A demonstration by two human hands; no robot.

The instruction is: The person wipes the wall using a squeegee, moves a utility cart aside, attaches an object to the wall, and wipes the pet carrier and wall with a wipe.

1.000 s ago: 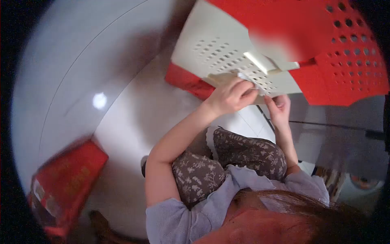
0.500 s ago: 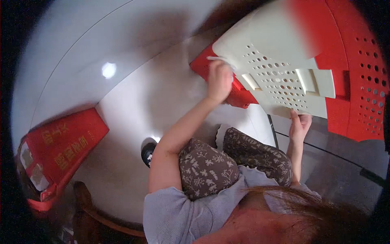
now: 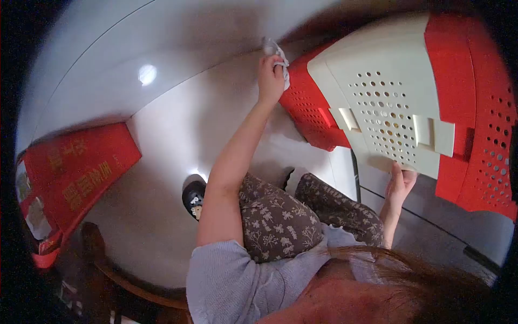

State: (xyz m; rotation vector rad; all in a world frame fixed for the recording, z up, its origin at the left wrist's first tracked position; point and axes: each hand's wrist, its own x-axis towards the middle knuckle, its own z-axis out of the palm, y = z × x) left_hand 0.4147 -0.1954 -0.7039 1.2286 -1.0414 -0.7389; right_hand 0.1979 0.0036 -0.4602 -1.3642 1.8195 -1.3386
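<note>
A large red and cream plastic carrier (image 3: pixel 445 65), its cream panel full of round holes and fitted with clip tabs, fills the upper right. My right hand (image 3: pixel 400 183) grips the cream panel's lower edge, thumb on the near face; its other fingers are partly hidden behind. My left hand (image 3: pixel 271 81) is closed around a crumpled white cloth (image 3: pixel 284 70), one end sticking out above the fingers. That hand is by the carrier's red left end; whether the cloth touches it I cannot tell.
On the left stands a red bag (image 3: pixel 81 162) with gold lettering. A dark wooden chair (image 3: pixel 129 283) is at lower left. My shoe (image 3: pixel 193 200) rests on the pale floor (image 3: pixel 156 216); a light-coloured wall (image 3: pixel 108 75) rises behind. A grey surface with a dark seam lies under the carrier.
My left hand has moved up and left with the cloth, off the cream panel's left corner. The carrier appears lower and further right in view. My right hand keeps its hold.
</note>
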